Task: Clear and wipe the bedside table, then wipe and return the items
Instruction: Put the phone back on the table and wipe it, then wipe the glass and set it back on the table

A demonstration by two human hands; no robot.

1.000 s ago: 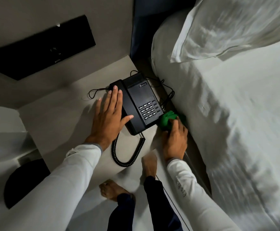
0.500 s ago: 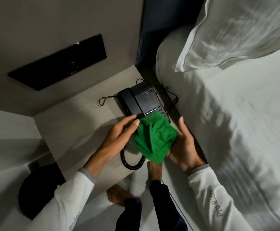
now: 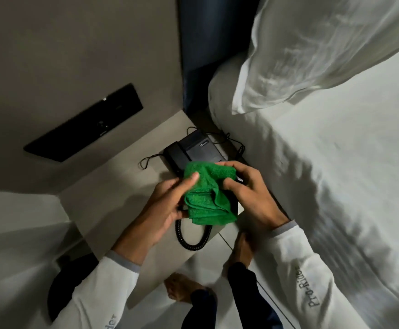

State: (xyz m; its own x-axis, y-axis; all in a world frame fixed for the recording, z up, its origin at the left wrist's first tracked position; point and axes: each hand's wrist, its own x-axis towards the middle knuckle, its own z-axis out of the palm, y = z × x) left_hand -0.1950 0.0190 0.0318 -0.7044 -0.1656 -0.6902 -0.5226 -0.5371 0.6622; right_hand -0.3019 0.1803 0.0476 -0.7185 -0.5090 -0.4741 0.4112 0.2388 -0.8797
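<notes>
A folded green cloth [image 3: 205,195] is held between both hands above the front half of a black desk telephone [image 3: 193,148]. My left hand [image 3: 162,207] grips the cloth's left side, thumb on top. My right hand [image 3: 248,191] pinches its right side. The phone stands at the back right of the pale bedside table [image 3: 113,193]. Its keypad is hidden by the cloth. The coiled handset cord [image 3: 191,238] loops over the table's front edge.
A white bed [image 3: 336,186] with a pillow [image 3: 312,51] runs close along the table's right side. A black wall panel [image 3: 84,124] sits behind the table. Thin phone cables [image 3: 231,141] trail at the back right. My bare feet stand on the tiled floor below.
My left hand left the phone's handset and came to the cloth. My right hand lifted the cloth from the table's right edge, and both hands now hold it folded over the phone.
</notes>
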